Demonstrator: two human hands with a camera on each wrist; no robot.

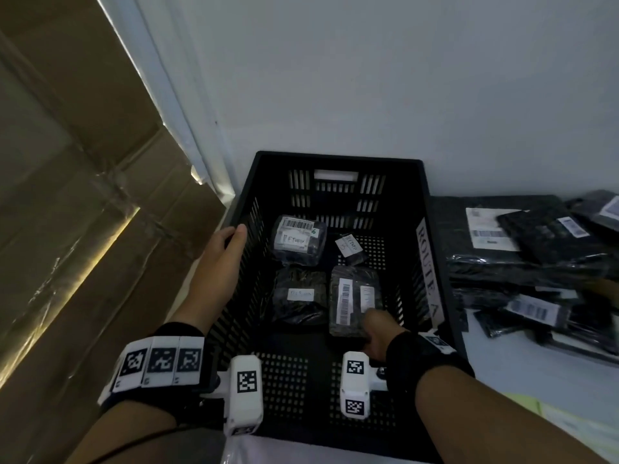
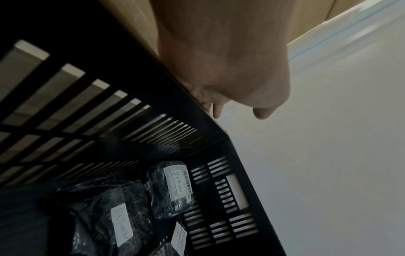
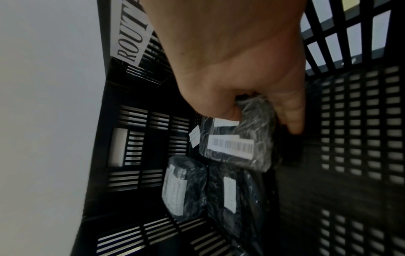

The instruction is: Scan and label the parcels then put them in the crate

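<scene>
Right hand (image 1: 375,333) fingers curl round the near end of that black plastic-wrapped barcoded parcel (image 1: 351,296) in the black slatted crate (image 1: 338,159) (looks light, squishy, slick film, so end grips suit it), left hand (image 1: 224,242) curled over its rim.

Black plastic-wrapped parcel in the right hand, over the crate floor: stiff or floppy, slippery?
The black plastic-wrapped barcoded parcel keeps a blocky shape in the right hand, so probably fairly stiff. Its wrap is glossy and wrinkled, so likely a bit slippery. Flat faces suggest it won't roll in the black slotted crate.
</scene>
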